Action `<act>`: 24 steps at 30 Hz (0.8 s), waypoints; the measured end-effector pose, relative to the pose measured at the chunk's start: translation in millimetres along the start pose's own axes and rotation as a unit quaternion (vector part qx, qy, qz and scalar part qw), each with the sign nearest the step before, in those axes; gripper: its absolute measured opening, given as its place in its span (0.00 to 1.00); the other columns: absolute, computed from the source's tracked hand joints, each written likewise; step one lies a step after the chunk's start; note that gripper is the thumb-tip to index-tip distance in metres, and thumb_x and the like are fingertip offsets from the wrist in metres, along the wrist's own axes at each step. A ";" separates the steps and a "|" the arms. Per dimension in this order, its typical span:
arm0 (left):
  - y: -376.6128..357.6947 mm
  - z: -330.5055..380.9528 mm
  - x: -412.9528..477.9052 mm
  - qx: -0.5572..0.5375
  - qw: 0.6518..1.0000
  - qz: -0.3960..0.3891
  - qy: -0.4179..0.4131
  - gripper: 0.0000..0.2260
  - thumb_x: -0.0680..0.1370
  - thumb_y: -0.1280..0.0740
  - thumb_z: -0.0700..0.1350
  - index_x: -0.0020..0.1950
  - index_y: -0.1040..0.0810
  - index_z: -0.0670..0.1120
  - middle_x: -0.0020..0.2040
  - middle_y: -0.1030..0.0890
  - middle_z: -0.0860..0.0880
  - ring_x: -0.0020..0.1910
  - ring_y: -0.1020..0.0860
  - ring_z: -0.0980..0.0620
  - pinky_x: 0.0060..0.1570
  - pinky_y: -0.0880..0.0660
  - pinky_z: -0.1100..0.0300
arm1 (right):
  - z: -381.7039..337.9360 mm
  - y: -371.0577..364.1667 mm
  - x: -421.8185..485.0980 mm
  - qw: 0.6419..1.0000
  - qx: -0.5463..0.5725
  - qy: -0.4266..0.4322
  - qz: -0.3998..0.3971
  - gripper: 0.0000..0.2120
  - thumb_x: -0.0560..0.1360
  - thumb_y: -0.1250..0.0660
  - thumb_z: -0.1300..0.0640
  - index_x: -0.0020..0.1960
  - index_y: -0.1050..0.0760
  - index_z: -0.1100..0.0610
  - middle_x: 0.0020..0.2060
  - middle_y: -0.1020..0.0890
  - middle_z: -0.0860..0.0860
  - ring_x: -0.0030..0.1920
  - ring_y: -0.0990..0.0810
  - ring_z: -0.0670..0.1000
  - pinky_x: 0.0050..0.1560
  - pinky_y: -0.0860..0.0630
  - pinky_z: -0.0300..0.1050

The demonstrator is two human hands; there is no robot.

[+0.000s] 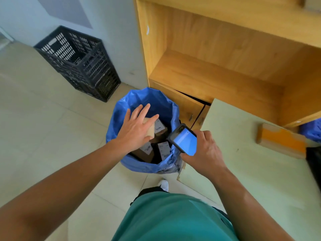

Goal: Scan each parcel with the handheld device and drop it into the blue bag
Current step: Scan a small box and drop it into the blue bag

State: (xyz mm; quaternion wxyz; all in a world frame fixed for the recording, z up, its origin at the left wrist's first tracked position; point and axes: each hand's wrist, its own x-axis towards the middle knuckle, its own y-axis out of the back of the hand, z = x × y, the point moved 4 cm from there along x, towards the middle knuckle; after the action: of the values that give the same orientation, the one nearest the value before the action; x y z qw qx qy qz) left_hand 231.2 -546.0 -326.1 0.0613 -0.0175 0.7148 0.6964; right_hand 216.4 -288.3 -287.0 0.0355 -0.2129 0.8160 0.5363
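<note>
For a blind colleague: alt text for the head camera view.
A left hand, fingers spread, partly covers a small tan parcel over the open blue bag of labelled parcels. The right hand grips the handheld device, screen lit blue.

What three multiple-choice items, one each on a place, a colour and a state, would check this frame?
1. Where is the left hand? A. above the blue bag's open top; B. hanging by the hip; C. raised overhead.
2. What colour is the handheld device's screen? A. red; B. blue; C. green.
3. What is the right hand doing? A. lying open and idle; B. curled, holding nothing; C. gripping the handheld device.
Key: 1 A, its spread fingers hang over the parcels in the bag. 2 B, the lit screen shows blue. 3 C, its fingers wrap round the device's edge.
</note>
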 end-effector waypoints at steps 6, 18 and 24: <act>-4.8 -0.5 -2.5 -0.015 0.999 0.032 -0.013 0.33 0.78 0.33 0.60 0.81 0.37 0.54 0.84 0.46 0.43 0.81 0.45 0.37 0.73 0.41 0.29 | -6.8 -0.6 9.1 1.000 -0.004 0.009 -0.007 0.40 0.66 0.25 0.42 0.73 0.37 0.48 0.60 0.30 0.49 0.58 0.25 0.55 0.55 0.22 0.55; 11.6 80.9 30.5 -0.014 0.995 0.022 -0.094 0.30 0.81 0.41 0.63 0.81 0.38 0.53 0.84 0.46 0.44 0.82 0.47 0.40 0.74 0.42 0.28 | 71.4 31.4 -26.6 0.998 0.011 -0.042 0.044 0.39 0.65 0.25 0.43 0.72 0.36 0.50 0.58 0.31 0.48 0.55 0.26 0.54 0.52 0.23 0.50; 16.0 184.7 59.0 -0.030 0.982 -0.002 -0.184 0.27 0.81 0.43 0.63 0.75 0.29 0.50 0.65 0.21 0.47 0.63 0.22 0.45 0.62 0.25 0.42 | 154.1 55.4 -70.8 0.991 0.050 -0.106 0.071 0.39 0.66 0.24 0.44 0.71 0.36 0.50 0.57 0.31 0.48 0.56 0.26 0.53 0.54 0.24 0.50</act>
State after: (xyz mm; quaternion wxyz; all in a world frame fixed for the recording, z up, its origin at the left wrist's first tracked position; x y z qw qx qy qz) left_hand 182.5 -357.7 -321.0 0.1923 0.1081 0.6702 0.7086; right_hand 233.0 -110.7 -284.1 0.0945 -0.0943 0.8461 0.5160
